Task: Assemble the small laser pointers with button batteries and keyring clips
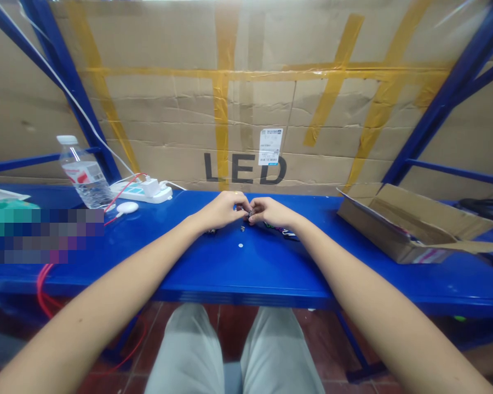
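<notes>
Head view: your left hand (218, 211) and right hand (271, 213) pinch a small metal part (250, 213) above the blue table (246, 273), center frame.

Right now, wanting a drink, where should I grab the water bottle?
Wrap your hand around the labelled middle of the water bottle, coming from the near side. It stands upright, its body is wider than its neck, and the power strip sits close on its right.

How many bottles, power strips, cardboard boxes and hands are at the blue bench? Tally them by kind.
Plastic water bottle: 1
Power strip: 1
Open cardboard box: 1
Hands, left hand and right hand: 2
Total: 5
</notes>
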The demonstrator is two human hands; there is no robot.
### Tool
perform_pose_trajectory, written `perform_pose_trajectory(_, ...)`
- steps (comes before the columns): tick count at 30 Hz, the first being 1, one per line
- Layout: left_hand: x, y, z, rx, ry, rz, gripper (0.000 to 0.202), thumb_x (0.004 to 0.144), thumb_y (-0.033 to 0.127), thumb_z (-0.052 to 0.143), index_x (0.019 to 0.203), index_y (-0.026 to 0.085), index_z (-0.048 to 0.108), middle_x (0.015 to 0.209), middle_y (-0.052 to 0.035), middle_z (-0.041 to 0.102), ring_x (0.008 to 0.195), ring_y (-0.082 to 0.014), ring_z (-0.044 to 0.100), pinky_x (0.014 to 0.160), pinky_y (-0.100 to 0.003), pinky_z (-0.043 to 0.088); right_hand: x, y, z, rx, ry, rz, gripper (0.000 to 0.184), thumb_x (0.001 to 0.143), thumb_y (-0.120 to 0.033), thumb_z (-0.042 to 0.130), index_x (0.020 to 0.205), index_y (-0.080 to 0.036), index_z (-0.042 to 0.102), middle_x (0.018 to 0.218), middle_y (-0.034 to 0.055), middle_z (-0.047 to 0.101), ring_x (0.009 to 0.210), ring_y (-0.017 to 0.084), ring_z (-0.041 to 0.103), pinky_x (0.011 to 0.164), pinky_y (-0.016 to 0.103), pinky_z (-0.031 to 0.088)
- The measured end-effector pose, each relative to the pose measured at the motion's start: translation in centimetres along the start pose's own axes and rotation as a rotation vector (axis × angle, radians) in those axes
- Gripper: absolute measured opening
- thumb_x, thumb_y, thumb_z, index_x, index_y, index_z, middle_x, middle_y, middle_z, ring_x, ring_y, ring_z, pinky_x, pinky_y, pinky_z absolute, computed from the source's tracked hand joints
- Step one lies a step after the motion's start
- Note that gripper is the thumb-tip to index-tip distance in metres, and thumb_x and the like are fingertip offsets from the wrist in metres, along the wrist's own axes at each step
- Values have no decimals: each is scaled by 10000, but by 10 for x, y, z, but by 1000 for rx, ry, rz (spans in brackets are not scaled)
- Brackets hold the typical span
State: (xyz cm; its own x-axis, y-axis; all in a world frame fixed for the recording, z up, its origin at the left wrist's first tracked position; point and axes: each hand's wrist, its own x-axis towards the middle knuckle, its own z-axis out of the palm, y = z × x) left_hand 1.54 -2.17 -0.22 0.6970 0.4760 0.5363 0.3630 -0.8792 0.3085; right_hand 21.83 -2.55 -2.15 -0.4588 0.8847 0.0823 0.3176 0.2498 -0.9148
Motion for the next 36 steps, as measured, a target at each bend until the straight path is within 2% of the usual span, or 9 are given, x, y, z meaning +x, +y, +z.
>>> perform_pose_trajectory(11, 0, -2, 2, 33, 1, -82, 124, 813, 217, 669, 925, 180, 708, 892, -40, 695, 835, -170, 638, 768, -294, 481, -3, -5, 4, 54, 33, 8, 221, 675, -52, 726, 765, -188, 577, 724, 10, 719, 730, 171, 689, 719, 290, 557)
perform_pose_trajectory(14, 2, -3, 4, 33, 31, -157, 195, 755, 243, 728, 931, 164, 701, 900, -47, 699, 857, -185, 636, 767, -299, 478, -2, -4, 6, 88, 46, -9, 218, 678, -67, 734, 752, -187, 568, 681, 1, 699, 716, 172, 690, 723, 295, 550)
perform_pose_trajectory(19, 3, -2, 4, -90, 71, -280, 103, 775, 246, 678, 823, 164, 716, 826, -34, 712, 819, -172, 631, 768, -300, 485, 1, -4, 8, 92, 91, -29, 220, 697, -96, 737, 815, -178, 571, 719, 22, 700, 720, 176, 681, 747, 317, 534)
perform_pose_trajectory(21, 3, -3, 4, -153, 128, -324, 110, 773, 242, 664, 832, 158, 704, 836, -37, 722, 814, -171, 641, 768, -304, 499, 0, -6, 8, 9, 163, -29, 265, 687, -112, 757, 869, -178, 576, 794, 40, 712, 758, 181, 669, 748, 318, 526)
perform_pose_trajectory(24, 4, -8, 2, -251, 252, -371, 99, 773, 221, 649, 843, 152, 663, 878, -52, 734, 846, -180, 673, 796, -319, 525, -4, -11, 11, -313, 271, -58, 221, 722, -236, 774, 833, -178, 592, 812, 44, 698, 753, 182, 625, 694, 300, 486)
perform_pose_trajectory(27, 6, -15, 1, -387, 333, -407, 72, 791, 167, 611, 863, 160, 613, 888, -55, 742, 896, -184, 703, 839, -329, 542, -8, -16, 20, -541, 100, -90, 209, 809, -352, 715, 754, -180, 609, 769, 39, 686, 710, 174, 597, 633, 284, 429)
perform_pose_trajectory(29, 6, -19, 2, -470, 351, -438, 86, 812, 140, 580, 894, 164, 590, 876, -55, 736, 899, -179, 708, 830, -329, 554, -10, -17, 28, -621, 5, -85, 176, 804, -311, 731, 750, -184, 622, 752, 34, 682, 695, 174, 591, 616, 282, 405)
perform_pose_trajectory(32, 7, -22, 4, -570, 335, -480, 112, 856, 152, 548, 963, 168, 575, 863, -51, 704, 874, -172, 697, 750, -317, 576, -9, -16, 34, -688, -25, -90, 122, 782, -185, 732, 722, -190, 626, 735, 30, 677, 701, 177, 593, 626, 283, 395)
perform_pose_trajectory(36, 5, -21, 8, -676, 281, -491, 141, 879, 198, 573, 1017, 171, 575, 872, -43, 637, 860, -163, 666, 684, -306, 594, -4, -10, 26, -563, 25, -119, 116, 776, -123, 688, 708, -188, 620, 741, 26, 687, 720, 177, 610, 654, 283, 421)
